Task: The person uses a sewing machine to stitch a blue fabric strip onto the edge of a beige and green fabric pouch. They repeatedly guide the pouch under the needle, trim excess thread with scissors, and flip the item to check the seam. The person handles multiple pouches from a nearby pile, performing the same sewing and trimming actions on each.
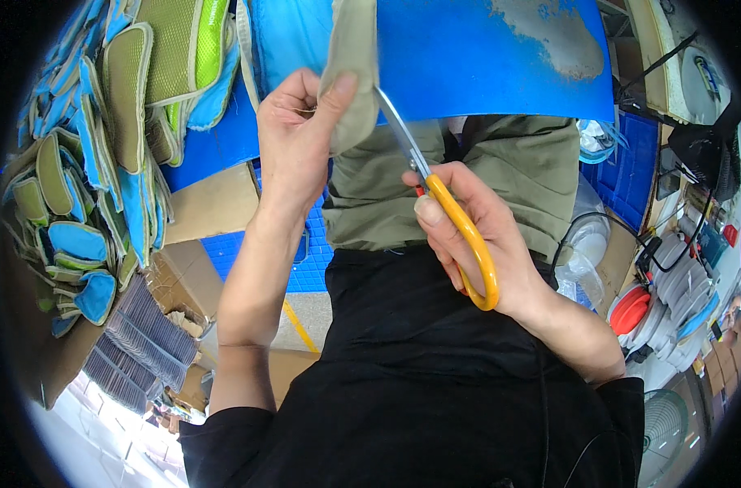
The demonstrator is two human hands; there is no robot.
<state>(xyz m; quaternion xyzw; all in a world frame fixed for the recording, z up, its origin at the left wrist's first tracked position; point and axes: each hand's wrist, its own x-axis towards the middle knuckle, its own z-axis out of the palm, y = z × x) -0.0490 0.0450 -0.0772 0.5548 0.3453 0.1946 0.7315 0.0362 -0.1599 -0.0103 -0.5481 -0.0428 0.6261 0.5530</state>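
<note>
My left hand [295,142] pinches a long khaki fabric piece [356,45] with a rounded lower end, thumb in front. The strip hangs over the near edge of the blue tabletop [460,61]. In my right hand [500,244] is a pair of scissors [465,222] with yellow-and-red handles, the fingers wrapped round them. Its metal blades point up and to the left, with the tips touching or very near the right edge of the fabric. Whether the blades are closed on anything is hard to make out.
Green, khaki and blue padded pieces [130,89] pile up at the left, partly in a cardboard box [207,203]. Stacked grey-striped pieces [134,350] lie below. At the right are a red disc [631,309], several white discs [679,285] and a black cable [602,215].
</note>
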